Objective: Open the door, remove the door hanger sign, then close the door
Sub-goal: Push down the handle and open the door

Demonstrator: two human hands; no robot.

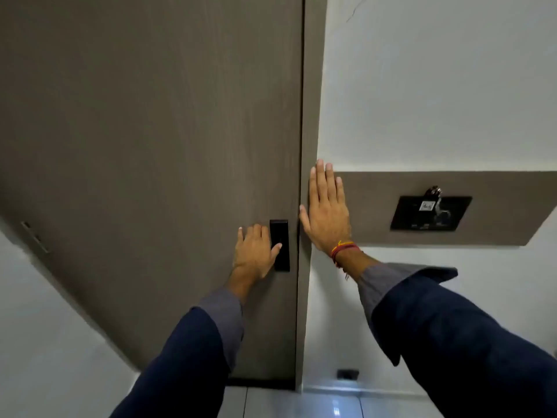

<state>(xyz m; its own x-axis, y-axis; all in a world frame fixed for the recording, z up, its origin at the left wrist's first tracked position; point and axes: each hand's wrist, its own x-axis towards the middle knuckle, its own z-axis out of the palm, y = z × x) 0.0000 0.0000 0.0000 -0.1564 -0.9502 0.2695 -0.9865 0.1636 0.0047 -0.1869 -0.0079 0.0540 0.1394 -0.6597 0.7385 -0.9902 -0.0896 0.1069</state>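
Plainly, left hand (254,251) touches one door (150,146), right hand (327,212) one frame (308,116).

Door (150,131): shut flush against frame (312,101), passage blocked. Bare door face free left of black lock plate (281,257). Right wall (437,86): black switch plate (422,215), well apart.

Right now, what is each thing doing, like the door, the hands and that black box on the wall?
Door: looks shut, flush with the frame.
Left hand: fingers curled by the lock plate, thumb on it; handle hidden.
Right hand: flat on the frame, fingers straight.
Wall box: a key tag sits in it.
Sign: not in view.
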